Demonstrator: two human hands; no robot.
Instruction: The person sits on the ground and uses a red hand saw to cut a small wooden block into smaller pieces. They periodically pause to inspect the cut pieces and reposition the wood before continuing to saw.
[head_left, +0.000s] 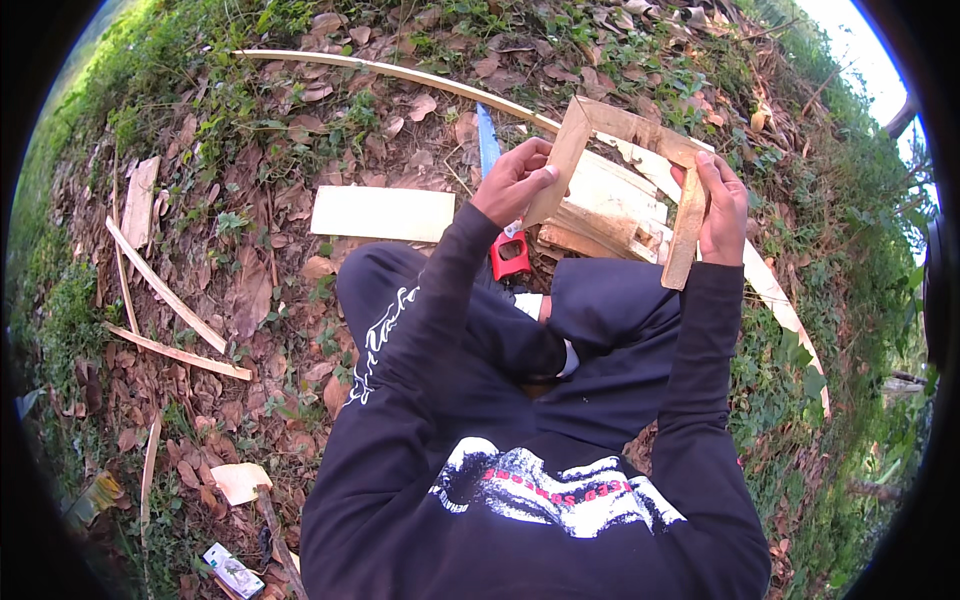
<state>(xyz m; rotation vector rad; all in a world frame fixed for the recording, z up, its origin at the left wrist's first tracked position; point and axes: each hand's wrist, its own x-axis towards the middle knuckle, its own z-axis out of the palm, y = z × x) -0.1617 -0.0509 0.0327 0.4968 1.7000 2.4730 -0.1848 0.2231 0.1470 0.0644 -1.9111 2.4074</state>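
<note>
Raised above my crossed legs is a three-sided wooden frame [640, 127], made of a top strip and two side strips meeting at the corners. My left hand [515, 182] pinches the left side strip between thumb and fingers; some fingertips are hidden behind it. On the other side, my right hand [722, 205] is closed around the right side strip near its upper corner, with the thumb on the front. Below my left hand lies a handsaw, its blue blade [487, 140] pointing away and its red handle [510, 255] beside my leg.
Behind the frame, several planks [610, 190] are stacked on the leafy ground. A pale board [383, 212] lies left of the saw. Long thin strips [400, 72] curve across the far side, and loose strips [165, 285] lie at left. A small white packet [233, 572] sits lower left.
</note>
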